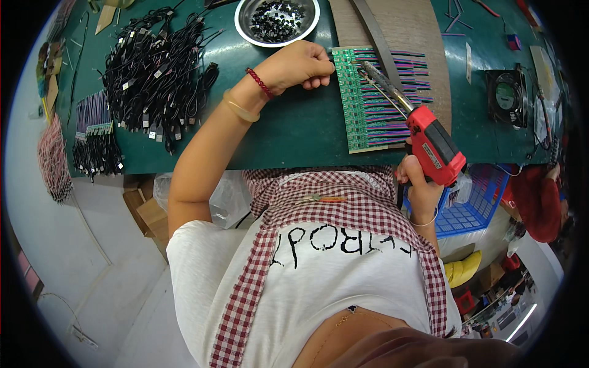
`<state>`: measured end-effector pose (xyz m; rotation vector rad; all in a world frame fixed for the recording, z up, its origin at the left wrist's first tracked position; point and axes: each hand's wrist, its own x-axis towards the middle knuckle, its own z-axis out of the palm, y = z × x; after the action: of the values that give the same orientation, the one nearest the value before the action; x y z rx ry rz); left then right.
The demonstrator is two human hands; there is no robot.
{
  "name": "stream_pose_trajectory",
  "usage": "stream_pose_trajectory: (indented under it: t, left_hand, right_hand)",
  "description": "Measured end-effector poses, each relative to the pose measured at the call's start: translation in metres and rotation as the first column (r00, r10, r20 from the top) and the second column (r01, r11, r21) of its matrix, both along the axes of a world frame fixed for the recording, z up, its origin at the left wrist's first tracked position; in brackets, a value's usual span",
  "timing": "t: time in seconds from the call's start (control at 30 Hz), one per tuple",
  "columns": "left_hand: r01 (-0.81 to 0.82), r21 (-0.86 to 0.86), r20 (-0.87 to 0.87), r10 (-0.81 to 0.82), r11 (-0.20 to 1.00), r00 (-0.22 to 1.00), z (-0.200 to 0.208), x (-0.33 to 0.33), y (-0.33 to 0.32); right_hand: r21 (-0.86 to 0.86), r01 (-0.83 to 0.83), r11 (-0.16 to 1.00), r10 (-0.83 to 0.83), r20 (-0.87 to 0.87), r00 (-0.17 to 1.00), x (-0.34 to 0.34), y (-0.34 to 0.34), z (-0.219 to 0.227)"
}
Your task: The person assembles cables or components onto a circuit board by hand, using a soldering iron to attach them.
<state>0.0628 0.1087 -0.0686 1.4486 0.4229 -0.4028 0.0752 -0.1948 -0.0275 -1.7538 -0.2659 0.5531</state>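
Observation:
My left hand (304, 66) is closed in a pinch at the upper left edge of a green circuit board panel (354, 113). A small dark piece shows at its fingertips, too hidden to name. My right hand (420, 184) grips a red and black soldering gun (434, 146) from below. The gun's metal tip points up and left, over the upper part of the panel. Rows of purple, pink and black wires (392, 124) run rightward from the boards. The panel lies on a brown board (343, 24), with a flat grey metal bar (375, 37) across it.
A white-rimmed bowl (239, 32) of small black parts stands beyond my left hand. Piled black cables (159, 73) with plugs cover the table's left. At right stands a small black fan (506, 98). A blue plastic basket (469, 218) sits below the table edge.

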Motion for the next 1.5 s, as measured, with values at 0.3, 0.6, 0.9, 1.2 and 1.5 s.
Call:
stream_pose_trajectory:
  t: [0.3,0.6,0.9,1.2,1.5]
  left_hand:
    - [0.016,0.1,-0.007,-0.016,0.995,1.0,0.015,-0.012,0.0]
    - [-0.301,0.95,0.28,-0.204,-0.085,0.938,0.001,0.016,0.043]
    - [-0.084,0.987,0.107,-0.167,0.137,0.98,-0.005,0.025,0.048]
    - [-0.172,0.961,0.211,-0.172,0.219,0.962,0.003,0.027,0.042]
    - [-0.363,0.878,0.42,-0.138,0.311,0.897,0.006,0.014,0.049]
  right_hand:
    - [0.059,0.02,0.998,-0.018,-0.031,0.999,0.001,0.005,0.011]
    - [0.326,0.082,0.942,-0.049,-0.106,0.993,0.016,0.007,0.017]
    - [0.495,0.392,0.775,-0.517,0.141,0.844,0.065,-0.059,0.048]
    - [0.541,0.594,0.596,-0.803,0.392,0.448,0.154,-0.146,0.019]
    - [0.251,0.726,0.64,-0.763,0.321,0.561,0.189,-0.158,0.007]
